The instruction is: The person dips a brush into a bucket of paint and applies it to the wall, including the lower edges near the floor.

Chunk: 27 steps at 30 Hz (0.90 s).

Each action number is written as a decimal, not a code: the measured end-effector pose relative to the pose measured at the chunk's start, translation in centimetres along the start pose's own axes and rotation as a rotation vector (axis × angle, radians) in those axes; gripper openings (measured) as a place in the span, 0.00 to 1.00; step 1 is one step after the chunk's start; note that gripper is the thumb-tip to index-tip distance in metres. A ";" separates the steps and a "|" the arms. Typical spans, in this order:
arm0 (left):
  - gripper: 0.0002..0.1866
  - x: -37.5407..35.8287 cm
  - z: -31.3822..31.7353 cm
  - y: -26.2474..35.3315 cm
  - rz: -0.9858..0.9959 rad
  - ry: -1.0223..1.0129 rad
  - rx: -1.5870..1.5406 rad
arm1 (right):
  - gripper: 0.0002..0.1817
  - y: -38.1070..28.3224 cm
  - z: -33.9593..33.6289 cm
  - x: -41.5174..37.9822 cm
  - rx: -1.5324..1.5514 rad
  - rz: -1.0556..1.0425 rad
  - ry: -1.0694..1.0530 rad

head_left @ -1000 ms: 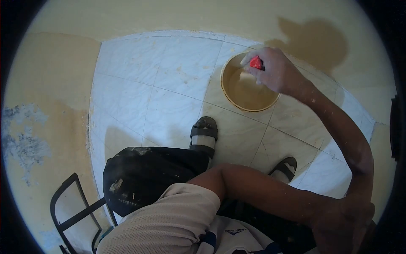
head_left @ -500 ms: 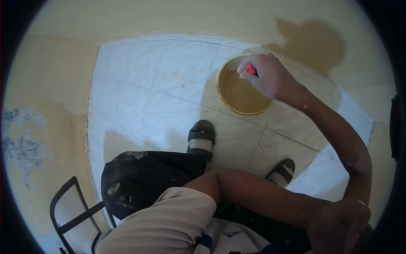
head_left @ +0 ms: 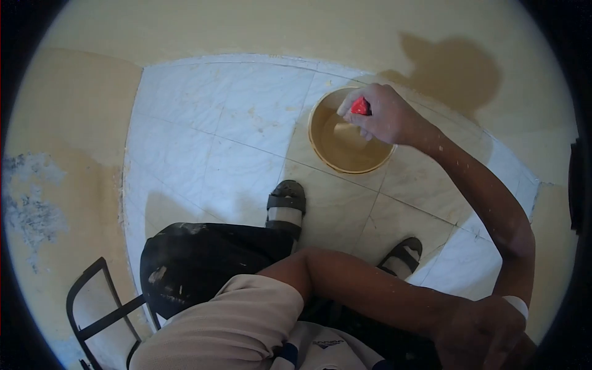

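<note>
His right hand (head_left: 385,114) grips a red-handled tool (head_left: 359,108) over the paint bucket (head_left: 320,148) on the tiled floor (head_left: 209,142); left hand (head_left: 478,327) closed, holding something I can't make out.

1. The floor (head_left: 203,154) was laid with pale marble-look tiles, with thin dark joints between them.
2. A cream-yellow wall (head_left: 203,28) ran along the far edge of the tiles.
3. A darker damp-looking patch (head_left: 453,71) marked that wall at the upper right.
4. At the left, the wall surface showed a grey, flaking patch (head_left: 31,209).
5. A black metal frame (head_left: 102,308) stood at the lower left.
6. Light was bright and even.
</note>
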State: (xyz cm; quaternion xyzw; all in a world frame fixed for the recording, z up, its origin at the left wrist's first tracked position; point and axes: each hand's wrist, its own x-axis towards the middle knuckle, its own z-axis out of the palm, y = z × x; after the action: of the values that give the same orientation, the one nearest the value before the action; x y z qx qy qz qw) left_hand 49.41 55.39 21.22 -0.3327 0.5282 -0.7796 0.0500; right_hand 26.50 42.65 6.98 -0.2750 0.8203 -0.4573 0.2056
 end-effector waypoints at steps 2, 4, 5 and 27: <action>0.16 -3.9 -4.4 -0.6 -0.106 -0.246 -0.138 | 0.07 1.1 1.7 0.0 -0.382 -0.322 0.220; 0.19 -5.7 -6.0 -0.6 -0.305 -0.311 -0.375 | 0.08 -0.6 -0.2 0.0 0.047 0.019 -0.050; 0.19 -4.2 -4.7 -0.2 -0.419 -0.195 -0.510 | 0.08 -1.2 -0.8 -0.1 0.263 0.188 -0.186; 0.23 6.3 5.9 3.1 -0.525 0.633 0.043 | 0.08 -0.4 -0.4 -0.3 0.293 0.240 -0.059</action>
State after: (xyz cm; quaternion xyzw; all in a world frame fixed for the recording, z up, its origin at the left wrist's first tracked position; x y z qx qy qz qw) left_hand 47.04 46.64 22.84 -0.1989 0.3981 -0.8407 -0.3084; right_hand 26.64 42.92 7.51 -0.1558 0.7655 -0.5358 0.3205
